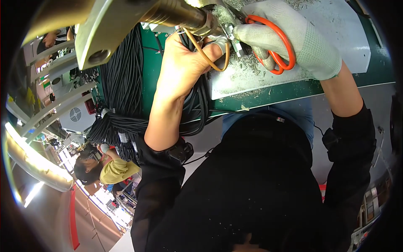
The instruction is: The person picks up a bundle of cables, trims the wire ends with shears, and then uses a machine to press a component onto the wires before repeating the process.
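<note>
While right hand grips orange-handled scissors, black cable sits inside curled left hand.

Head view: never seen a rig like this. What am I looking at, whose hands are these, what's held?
No robot here: one person's own two hands, filmed from a camera worn on the head, looking down. Its wide lens bends straight edges.

The right hand, in a pale glove, grips orange-handled scissors. The left hand, its back and wrist bare, is curled close to a small metal part and a brown loop; its exact hold is partly hidden.

Below them, a pale board strewn with small scraps lies on a green tabletop. Bundled black cables lie at the left. The big metal fixture looms at the upper left. Another person in yellow is in the background.
</note>
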Tool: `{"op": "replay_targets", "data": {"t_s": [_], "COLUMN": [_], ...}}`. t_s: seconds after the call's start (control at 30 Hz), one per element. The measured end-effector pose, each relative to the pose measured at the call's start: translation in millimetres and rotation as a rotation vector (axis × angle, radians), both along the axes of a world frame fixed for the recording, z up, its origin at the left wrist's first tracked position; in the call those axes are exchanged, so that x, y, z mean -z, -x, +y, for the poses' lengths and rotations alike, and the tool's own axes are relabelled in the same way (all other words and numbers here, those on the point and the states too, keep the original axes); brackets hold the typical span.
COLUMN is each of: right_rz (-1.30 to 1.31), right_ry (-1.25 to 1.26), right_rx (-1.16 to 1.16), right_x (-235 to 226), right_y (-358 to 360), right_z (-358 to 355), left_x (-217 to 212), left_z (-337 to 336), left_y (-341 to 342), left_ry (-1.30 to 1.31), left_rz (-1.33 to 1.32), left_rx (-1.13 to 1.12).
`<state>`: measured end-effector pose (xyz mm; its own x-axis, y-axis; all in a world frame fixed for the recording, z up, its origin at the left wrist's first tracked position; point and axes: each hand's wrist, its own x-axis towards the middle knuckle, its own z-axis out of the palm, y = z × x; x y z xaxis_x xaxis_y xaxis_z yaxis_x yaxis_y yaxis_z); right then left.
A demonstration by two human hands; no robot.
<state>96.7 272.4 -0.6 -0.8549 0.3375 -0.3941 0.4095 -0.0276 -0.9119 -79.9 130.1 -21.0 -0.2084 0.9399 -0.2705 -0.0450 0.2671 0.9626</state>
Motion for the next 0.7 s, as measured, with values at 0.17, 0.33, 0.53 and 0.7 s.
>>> {"op": "replay_targets", "data": {"t_s": [0.17,0.33,0.53,0.7], "right_rz": [0.088,0.287,0.262,0.194], "right_ry": [0.038,0.142,0.319,0.224], "right_rx": [-0.030,0.020,0.046,0.047], "right_x": [7,16,18,12], "right_y": [-4,-6,-5,-6], "right_z": [4,1,3,-1], "left_x": [2,-1,2,-3], "left_z": [-2,-2,-1,-1], "left_y": [-6,-11,-8,-14], "left_ry": [-0.029,0.064,0.026,-0.031], "left_rz": [0.057,0.138,0.138,0.142], "left_rx": [-0.061,-0.125,-0.108,-0.077]}}
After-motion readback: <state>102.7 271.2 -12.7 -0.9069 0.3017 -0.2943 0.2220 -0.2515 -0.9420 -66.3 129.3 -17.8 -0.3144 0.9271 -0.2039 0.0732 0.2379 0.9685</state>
